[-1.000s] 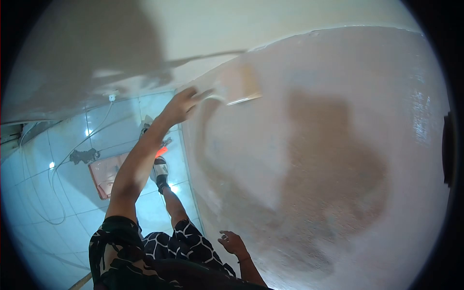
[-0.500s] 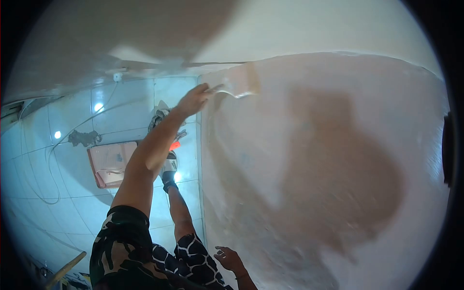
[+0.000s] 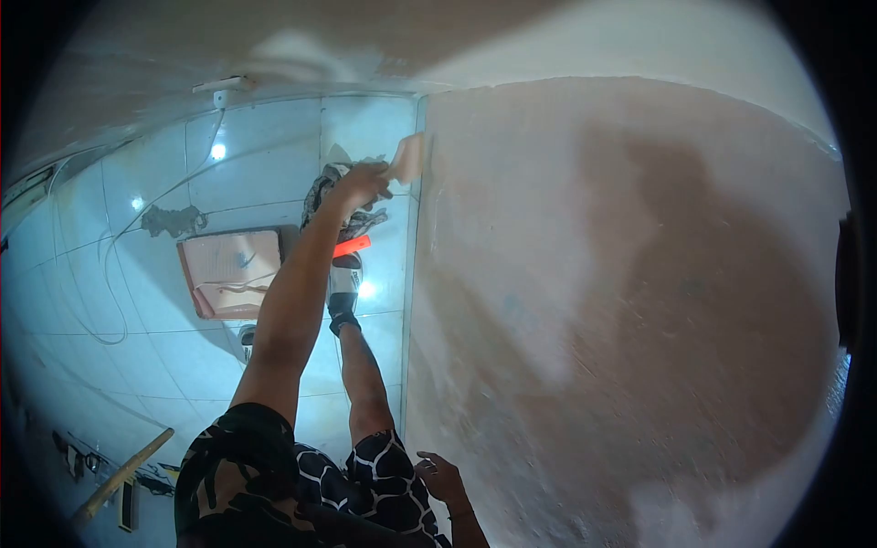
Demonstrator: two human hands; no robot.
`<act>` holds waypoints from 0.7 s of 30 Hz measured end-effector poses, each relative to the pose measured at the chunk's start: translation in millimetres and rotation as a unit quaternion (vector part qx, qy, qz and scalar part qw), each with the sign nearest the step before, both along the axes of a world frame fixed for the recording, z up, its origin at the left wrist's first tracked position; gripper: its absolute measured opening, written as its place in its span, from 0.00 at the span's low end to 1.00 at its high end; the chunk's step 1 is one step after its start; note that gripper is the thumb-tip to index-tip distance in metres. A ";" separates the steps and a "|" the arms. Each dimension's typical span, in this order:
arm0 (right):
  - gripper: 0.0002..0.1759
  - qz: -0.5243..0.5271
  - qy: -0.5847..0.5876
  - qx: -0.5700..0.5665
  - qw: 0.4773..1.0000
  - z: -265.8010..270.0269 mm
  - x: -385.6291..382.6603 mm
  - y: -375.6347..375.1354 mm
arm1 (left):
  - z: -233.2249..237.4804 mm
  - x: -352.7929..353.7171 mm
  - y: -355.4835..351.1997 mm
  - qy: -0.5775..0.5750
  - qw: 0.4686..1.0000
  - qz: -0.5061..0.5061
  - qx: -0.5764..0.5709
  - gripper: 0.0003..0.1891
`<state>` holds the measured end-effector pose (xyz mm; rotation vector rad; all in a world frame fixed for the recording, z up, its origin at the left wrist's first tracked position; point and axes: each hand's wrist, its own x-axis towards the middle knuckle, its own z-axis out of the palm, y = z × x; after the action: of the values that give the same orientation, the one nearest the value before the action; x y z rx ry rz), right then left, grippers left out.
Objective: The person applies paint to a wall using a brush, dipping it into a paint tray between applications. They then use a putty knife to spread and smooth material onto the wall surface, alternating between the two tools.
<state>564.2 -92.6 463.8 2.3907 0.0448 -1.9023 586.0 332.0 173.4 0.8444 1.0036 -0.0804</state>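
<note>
My left hand [image 3: 362,185], at the end of a stretched-out arm, is closed round the handle of a wide putty knife [image 3: 408,158]. Its flat, pinkish blade overlaps the edge where the tiled floor meets the pink-brown plastered wall [image 3: 521,210]. Below that hand, a crumpled grey patterned cloth [image 3: 320,203] lies on the tiles, with a bright orange object [image 3: 353,247] beside my shoe. Low in the view, my right hand [image 3: 440,477] hangs near my knee and the wall, fingers loosely apart and holding nothing.
A shallow rectangular tray [image 3: 187,269] with pinkish material rests on the tiled floor [image 3: 164,356]. Thin white cable [image 3: 114,239] loops across the tiles. A grey patch [image 3: 174,220] marks the floor. At lower left are a wooden stick [image 3: 123,475] and small tools.
The putty knife has come away from the upper part of the wall and moved left toward the floor edge, with my left hand. The view has shifted; my right hand stays low.
</note>
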 end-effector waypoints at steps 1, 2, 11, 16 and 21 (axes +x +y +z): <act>0.20 0.000 0.000 -0.002 1.000 -0.2 0.7 -2.0 | -1.9 9.5 5.0 0.019 1.000 -0.011 0.011 0.21; 0.20 -0.003 -0.003 -0.001 1.000 -0.7 1.1 -4.3 | -10.3 17.8 8.9 0.031 0.997 -0.021 0.062 0.15; 0.19 0.008 -0.031 0.004 0.999 5.8 4.3 -8.5 | -22.4 101.1 61.7 0.013 1.000 -0.013 -0.025 0.06; 0.18 -0.012 -0.043 0.032 0.998 23.4 0.2 -0.2 | 94.0 91.5 78.0 -0.028 1.000 -0.010 -0.005 0.05; 0.18 0.009 -0.063 0.101 0.993 37.1 -7.8 5.0 | 197.4 86.3 82.3 -0.087 0.992 -0.058 0.075 0.06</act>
<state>556.4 -87.5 500.8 2.6247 0.2615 -1.8141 672.3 414.3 370.8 1.0296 0.8024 -0.0302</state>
